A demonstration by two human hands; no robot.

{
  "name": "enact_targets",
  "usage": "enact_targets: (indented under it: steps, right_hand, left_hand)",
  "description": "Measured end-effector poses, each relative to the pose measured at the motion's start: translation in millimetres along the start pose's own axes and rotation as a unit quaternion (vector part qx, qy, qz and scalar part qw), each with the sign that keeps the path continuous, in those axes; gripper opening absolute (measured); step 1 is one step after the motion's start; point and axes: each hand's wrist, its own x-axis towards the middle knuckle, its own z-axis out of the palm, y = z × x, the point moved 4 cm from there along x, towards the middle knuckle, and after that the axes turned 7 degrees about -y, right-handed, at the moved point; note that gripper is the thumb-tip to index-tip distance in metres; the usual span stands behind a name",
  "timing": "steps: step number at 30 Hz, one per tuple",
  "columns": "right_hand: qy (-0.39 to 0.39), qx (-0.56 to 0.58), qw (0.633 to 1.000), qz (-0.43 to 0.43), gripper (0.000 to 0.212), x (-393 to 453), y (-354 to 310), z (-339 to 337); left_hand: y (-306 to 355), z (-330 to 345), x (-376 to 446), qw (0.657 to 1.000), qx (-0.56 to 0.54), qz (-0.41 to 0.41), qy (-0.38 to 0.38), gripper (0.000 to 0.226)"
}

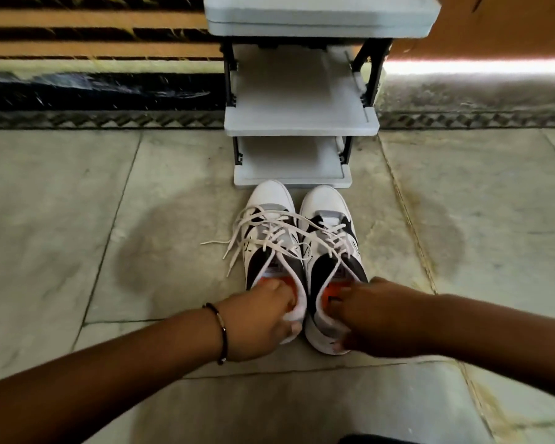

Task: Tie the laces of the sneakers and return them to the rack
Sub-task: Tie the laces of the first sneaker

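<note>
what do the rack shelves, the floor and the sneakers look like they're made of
Rack shelves: likely matte pale grey plastic, judging by the moulded rims; the black posts could be plastic or metal.
Floor: stone slabs, probably marble, with faint veining, visible joints and a dull sheen.
Sneakers: smooth white and black panels, leather or a synthetic look-alike, with flat woven white laces lying loose.

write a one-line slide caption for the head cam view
Left hand and right hand grip the heels of two untied white sneakers on the floor before a grey shoe rack.
</note>
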Motion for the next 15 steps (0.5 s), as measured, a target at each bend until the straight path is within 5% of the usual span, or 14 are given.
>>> enact_targets:
  steps: [5,10,15]
  right_hand:
    - [0.082,-0.047,0.995,-0.007,0.031,8.6,15.5,-49.5]
    - [0.101,-0.214,0.971,0.045,0.05,40.7,36.9,-63.7]
    - [0.131,-0.128,0.962,0.203,0.051,36.8,86.4,-65.2]
  left_hand:
    - [-1.9,-75.7,-2.8,0.997,0.064,-0.033,0.042,0.026]
    - [-28.7,-95.2,21.0,0.978,0.132,-0.151,-0.061,0.044]
    - [-40.2,-64.6,15.4,0.989,-0.014,-0.124,0.084,0.042]
